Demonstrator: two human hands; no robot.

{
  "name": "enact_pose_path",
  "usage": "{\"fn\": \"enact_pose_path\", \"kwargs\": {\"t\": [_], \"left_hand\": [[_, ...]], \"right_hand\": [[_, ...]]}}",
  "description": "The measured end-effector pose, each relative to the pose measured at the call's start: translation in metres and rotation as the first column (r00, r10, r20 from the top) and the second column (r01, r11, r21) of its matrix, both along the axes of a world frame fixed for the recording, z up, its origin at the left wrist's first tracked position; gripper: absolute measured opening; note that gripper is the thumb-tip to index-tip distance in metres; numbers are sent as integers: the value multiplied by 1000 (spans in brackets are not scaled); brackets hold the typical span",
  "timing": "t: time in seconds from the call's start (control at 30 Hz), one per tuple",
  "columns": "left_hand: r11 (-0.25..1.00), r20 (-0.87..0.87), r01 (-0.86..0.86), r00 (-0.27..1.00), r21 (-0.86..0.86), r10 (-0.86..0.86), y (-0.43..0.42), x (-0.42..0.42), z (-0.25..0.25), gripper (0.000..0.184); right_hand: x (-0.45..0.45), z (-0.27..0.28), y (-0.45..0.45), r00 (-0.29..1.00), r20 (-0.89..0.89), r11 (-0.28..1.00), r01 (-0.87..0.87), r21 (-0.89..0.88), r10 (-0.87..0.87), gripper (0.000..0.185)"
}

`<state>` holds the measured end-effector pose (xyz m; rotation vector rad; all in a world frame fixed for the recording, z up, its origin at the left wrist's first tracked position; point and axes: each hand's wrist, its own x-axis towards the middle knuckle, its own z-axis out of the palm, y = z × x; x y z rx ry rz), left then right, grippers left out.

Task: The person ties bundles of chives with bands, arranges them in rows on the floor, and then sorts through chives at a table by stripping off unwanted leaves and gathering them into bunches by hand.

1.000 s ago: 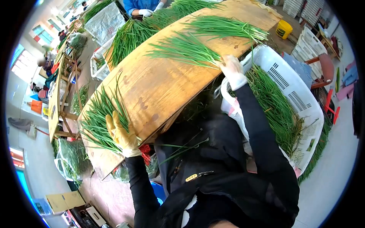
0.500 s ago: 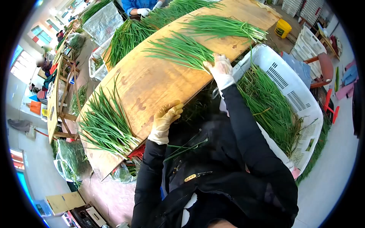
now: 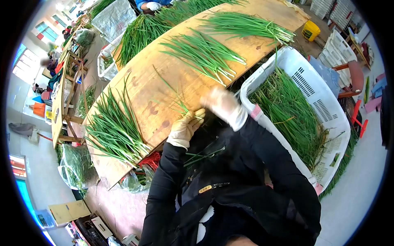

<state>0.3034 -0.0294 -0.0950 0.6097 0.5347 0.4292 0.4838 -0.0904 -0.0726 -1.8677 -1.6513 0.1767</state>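
Note:
Gloved in pale yellow, my left hand [image 3: 186, 128] is closed on a few thin green stalks [image 3: 177, 98] at the near edge of the wooden table [image 3: 143, 88]. My right hand [image 3: 223, 104], in a whitish glove, is smeared by motion just right of it; its fingers cannot be made out. Beyond my hands a loose bunch of green stalks [image 3: 203, 55] lies on the table, white ends toward me. A fuller bunch [image 3: 117, 127] rests at the table's left end. Another bunch [image 3: 250, 26] lies at the far right.
Right of me stands a white plastic basket [image 3: 333, 110] heaped with greens. Across the table a person in blue [image 3: 154, 5] has a gloved hand by a green pile [image 3: 141, 37]. Behind the basket are a yellow bucket [image 3: 310, 31] and a chair [image 3: 353, 78].
My left hand has left the left bunch, moved right and closed on a few stalks. My right hand has let go of the middle bunch and come back toward my left hand.

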Motion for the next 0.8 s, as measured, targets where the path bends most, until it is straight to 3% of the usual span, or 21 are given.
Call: {"fn": "enact_pose_path", "kwargs": {"t": [0.03, 0.07, 0.1, 0.2, 0.27, 0.3, 0.33, 0.4, 0.47, 0.53, 0.57, 0.63, 0.7, 0.8], "left_hand": [[998, 5, -28, 1000, -48, 28, -1, 1, -1, 36], [998, 4, -22, 1000, -52, 22, -3, 2, -1, 36], [998, 34, -33, 999, -57, 34, -5, 3, 1, 35], [996, 61, -59, 996, -68, 63, -8, 6, 2, 35], [993, 57, -89, 994, -75, 93, -5, 4, -3, 35], [998, 168, -13, 986, -69, 24, 0, 1, -12, 35], [997, 274, 60, 961, -56, -43, 2, -1, -12, 35], [998, 206, 9, 978, -67, 5, 1, 1, -12, 39], [996, 174, 39, 984, -75, -26, -2, 6, -4, 41], [995, 194, 58, 980, -80, -41, -5, 9, -7, 42], [995, 178, 11, 984, -97, 6, -7, 11, -6, 40], [987, 117, -134, 983, -92, 144, -16, 15, -6, 36], [984, 106, -164, 980, -69, 171, -24, 14, -4, 35], [981, 109, -194, 974, -28, 196, -34, 5, -6, 35]], "right_hand": [[17, -2, 10, 989, -1, 976, 148, 161, -150, 33], [39, 2, 17, 953, 179, 965, 219, 147, -244, 37], [44, 19, 19, 913, 230, 928, 363, -87, -336, 34], [64, -25, 42, 898, 300, 941, 337, 6, -323, 28], [49, -10, 30, 981, -5, 981, 192, -15, -192, 25], [40, -6, 23, 984, -102, 990, 144, -4, -144, 23], [30, -4, 16, 982, -138, 991, 129, -30, -132, 22], [25, -14, 9, 981, -189, 999, 32, -44, -40, 23], [22, -17, 8, 990, -115, 996, 84, 23, -81, 27], [27, -15, 18, 910, 266, 946, 288, 149, -319, 30], [25, -7, 22, 866, 362, 937, 335, 96, -346, 32], [29, -30, 47, 879, 363, 943, 333, 0, -310, 32], [22, -32, 51, 912, 332, 943, 301, -139, -242, 30], [-2, -18, 18, 976, 180, 978, 148, -144, -121, 25]]}}
